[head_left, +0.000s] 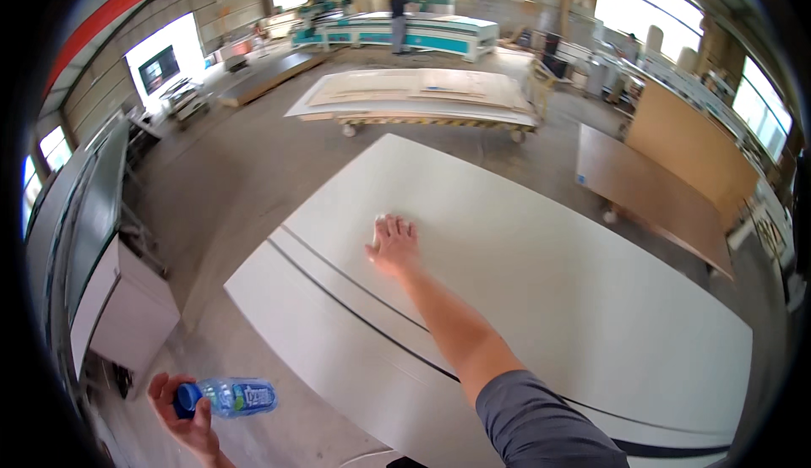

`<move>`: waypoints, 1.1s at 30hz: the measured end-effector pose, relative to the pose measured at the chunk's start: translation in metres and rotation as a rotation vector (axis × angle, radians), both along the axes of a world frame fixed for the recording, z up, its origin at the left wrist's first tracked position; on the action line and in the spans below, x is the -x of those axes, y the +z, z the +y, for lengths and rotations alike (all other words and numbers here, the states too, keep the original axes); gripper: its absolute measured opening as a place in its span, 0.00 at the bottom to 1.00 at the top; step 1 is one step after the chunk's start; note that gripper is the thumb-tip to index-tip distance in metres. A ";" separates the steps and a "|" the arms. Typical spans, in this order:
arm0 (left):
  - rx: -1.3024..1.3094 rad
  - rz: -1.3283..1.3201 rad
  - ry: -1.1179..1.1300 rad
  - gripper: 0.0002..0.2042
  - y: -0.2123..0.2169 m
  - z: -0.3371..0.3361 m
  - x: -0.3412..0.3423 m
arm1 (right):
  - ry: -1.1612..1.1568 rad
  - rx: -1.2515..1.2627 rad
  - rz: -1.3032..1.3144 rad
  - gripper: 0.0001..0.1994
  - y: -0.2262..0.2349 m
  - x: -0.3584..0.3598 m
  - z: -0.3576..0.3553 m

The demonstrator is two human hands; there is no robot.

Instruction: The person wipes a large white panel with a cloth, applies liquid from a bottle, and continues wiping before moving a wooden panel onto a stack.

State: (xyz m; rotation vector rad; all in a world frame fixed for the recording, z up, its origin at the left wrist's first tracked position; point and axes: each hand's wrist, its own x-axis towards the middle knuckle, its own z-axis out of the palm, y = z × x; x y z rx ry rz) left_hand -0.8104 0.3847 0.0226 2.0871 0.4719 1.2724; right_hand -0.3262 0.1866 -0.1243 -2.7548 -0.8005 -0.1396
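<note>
A grey sleeve (549,421) fills the foreground as the person's right hand (394,244) reaches out, fingers spread and palm flat on a small white cloth (379,225) pressed to a large white panel (541,299). The left hand (187,413), low at the frame's edge, has its grip closed around a clear plastic water bottle (235,397) with a blue cap, held sideways above the concrete floor (228,172). Beyond, sheets are stacked on a wheeled cart (422,100), and another person (398,19) stands at a teal machine (422,33).
</note>
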 end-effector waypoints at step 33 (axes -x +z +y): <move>0.046 -0.105 -0.562 0.42 0.019 -0.379 -0.096 | -1.189 0.288 -0.137 0.36 -0.105 0.273 -1.108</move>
